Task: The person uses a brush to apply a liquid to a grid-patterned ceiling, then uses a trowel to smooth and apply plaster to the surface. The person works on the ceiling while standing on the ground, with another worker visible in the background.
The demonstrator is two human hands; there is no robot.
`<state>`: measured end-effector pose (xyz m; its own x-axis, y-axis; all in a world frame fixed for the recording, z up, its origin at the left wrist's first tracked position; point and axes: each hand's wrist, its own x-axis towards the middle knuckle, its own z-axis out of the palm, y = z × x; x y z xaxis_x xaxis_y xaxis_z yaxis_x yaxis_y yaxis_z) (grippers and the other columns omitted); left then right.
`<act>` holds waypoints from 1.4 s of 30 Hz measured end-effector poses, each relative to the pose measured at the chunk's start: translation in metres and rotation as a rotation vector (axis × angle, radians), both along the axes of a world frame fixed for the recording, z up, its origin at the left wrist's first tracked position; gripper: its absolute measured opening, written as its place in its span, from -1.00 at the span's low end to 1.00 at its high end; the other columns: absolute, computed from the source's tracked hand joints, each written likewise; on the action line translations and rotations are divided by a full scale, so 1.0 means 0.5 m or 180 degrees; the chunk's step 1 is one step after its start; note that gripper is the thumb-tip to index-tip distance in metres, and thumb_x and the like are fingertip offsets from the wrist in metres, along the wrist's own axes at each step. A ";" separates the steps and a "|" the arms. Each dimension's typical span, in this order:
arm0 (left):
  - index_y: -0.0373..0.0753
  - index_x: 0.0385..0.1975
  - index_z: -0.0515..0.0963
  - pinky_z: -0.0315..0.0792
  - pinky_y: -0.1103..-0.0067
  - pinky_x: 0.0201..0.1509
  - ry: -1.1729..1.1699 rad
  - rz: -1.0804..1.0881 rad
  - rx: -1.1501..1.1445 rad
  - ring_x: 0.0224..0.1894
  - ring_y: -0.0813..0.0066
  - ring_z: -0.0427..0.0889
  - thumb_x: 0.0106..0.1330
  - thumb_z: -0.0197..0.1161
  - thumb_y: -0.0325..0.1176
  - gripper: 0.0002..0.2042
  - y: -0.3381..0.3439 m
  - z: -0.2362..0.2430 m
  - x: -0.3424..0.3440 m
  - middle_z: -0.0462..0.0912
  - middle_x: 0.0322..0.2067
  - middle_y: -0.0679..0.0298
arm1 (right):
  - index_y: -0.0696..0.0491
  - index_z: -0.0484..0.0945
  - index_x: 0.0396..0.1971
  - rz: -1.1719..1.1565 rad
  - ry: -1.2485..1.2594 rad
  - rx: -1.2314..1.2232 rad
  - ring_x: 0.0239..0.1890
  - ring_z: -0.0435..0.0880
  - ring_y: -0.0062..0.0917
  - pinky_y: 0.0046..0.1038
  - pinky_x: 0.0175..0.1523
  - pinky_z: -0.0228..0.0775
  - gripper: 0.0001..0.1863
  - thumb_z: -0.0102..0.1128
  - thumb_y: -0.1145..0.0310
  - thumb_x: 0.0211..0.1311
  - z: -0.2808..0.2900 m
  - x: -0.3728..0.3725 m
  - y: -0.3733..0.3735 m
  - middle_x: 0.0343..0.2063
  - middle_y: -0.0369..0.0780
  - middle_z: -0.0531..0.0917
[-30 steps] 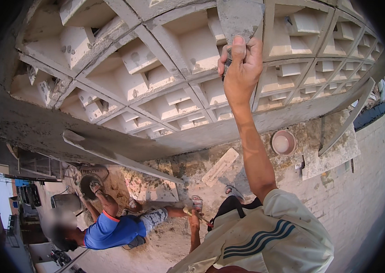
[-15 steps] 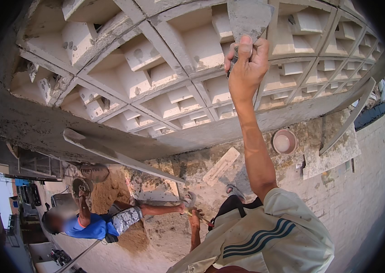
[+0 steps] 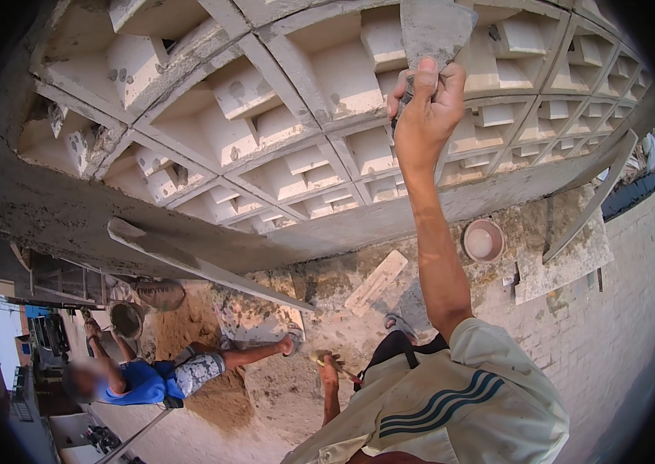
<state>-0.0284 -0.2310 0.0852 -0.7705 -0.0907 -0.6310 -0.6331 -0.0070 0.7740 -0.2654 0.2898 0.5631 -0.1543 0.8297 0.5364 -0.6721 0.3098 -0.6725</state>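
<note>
My right hand (image 3: 429,116) is raised against the wall of concrete breeze blocks (image 3: 316,69), wrapped round the dark handle of a wide putty knife (image 3: 436,27), whose grey blade lies up against the block grid with the thumb at its base. My left hand (image 3: 330,371) is low beside my body, closed on a paintbrush (image 3: 319,357) with a pale head and what looks like a reddish handle. The blocks carry grey mortar spots and rough joints.
A co-worker (image 3: 157,379) in blue carries a bucket (image 3: 126,321) at lower left near sand (image 3: 215,398) and a sack (image 3: 159,295). Boards lean on the wall (image 3: 211,267) (image 3: 590,216). A pink bucket (image 3: 483,241) and a wooden float (image 3: 377,280) lie on the ground.
My right hand and putty knife have shifted rightward and slightly up along the blocks. The co-worker has moved left, away from my feet, lifting the bucket.
</note>
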 end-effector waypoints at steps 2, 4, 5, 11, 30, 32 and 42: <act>-0.17 0.16 0.50 0.57 0.40 -0.41 0.0073 0.0027 -0.0040 -0.46 0.22 0.74 0.53 0.21 -0.06 -0.62 -0.007 -0.010 -0.003 0.75 -0.22 0.07 | 0.09 0.33 -0.21 -0.0008 -0.0086 0.0023 -0.65 0.50 -0.68 -0.58 -0.57 0.26 -0.71 0.08 0.21 0.71 0.002 0.002 -0.002 -0.61 -0.28 0.56; -0.17 0.16 0.50 0.58 0.40 -0.40 0.0193 0.0075 -0.0079 -0.46 0.22 0.74 0.55 0.19 -0.07 -0.63 -0.019 -0.027 -0.004 0.75 -0.23 0.07 | 0.09 0.34 -0.17 -0.0016 -0.0065 0.0056 -0.63 0.52 -0.65 -0.58 -0.55 0.29 -0.73 0.06 0.21 0.71 0.002 0.006 0.001 -0.56 -0.25 0.58; -0.18 0.16 0.50 0.58 0.39 -0.40 0.0205 0.0084 -0.0093 -0.46 0.22 0.75 0.56 0.18 -0.08 -0.63 -0.023 -0.032 -0.001 0.75 -0.23 0.07 | 0.09 0.33 -0.19 0.0003 0.0032 -0.0028 -0.64 0.51 -0.66 -0.58 -0.56 0.27 -0.72 0.07 0.21 0.71 0.005 0.005 0.003 -0.58 -0.26 0.56; -0.18 0.15 0.50 0.57 0.38 -0.40 0.0094 -0.0029 -0.0228 -0.46 0.23 0.74 0.56 0.18 -0.10 -0.65 -0.020 -0.033 0.006 0.75 -0.25 0.09 | 0.09 0.31 -0.23 0.0089 0.0096 -0.0130 -0.67 0.47 -0.67 -0.59 -0.59 0.23 -0.68 0.08 0.19 0.71 0.007 0.004 -0.006 -0.62 -0.28 0.52; -0.17 0.16 0.49 0.59 0.35 -0.39 -0.0116 0.0034 -0.0122 -0.47 0.21 0.74 0.49 0.24 -0.05 -0.59 -0.024 -0.045 0.005 0.76 -0.26 0.09 | 0.08 0.29 -0.22 0.0222 0.0141 -0.0189 -0.66 0.51 -0.64 -0.57 -0.57 0.29 -0.70 0.06 0.21 0.71 0.014 -0.003 -0.037 -0.59 -0.23 0.56; -0.16 0.16 0.49 0.59 0.35 -0.39 -0.0173 -0.0077 -0.0121 -0.46 0.21 0.75 0.49 0.24 -0.05 -0.60 -0.019 -0.035 0.004 0.77 -0.25 0.09 | 0.08 0.30 -0.23 0.0140 0.0079 -0.0202 -0.66 0.50 -0.66 -0.58 -0.57 0.27 -0.70 0.06 0.21 0.71 0.017 -0.004 -0.038 -0.60 -0.25 0.55; -0.17 0.19 0.50 0.56 0.35 -0.40 -0.0089 0.0056 -0.0103 -0.42 0.21 0.77 0.51 0.21 -0.08 -0.60 -0.040 -0.049 0.013 0.78 -0.23 0.10 | 0.07 0.29 -0.24 -0.0003 0.0028 -0.0066 -0.66 0.47 -0.72 -0.60 -0.58 0.22 -0.70 0.06 0.21 0.71 0.003 -0.027 -0.041 -0.64 -0.30 0.53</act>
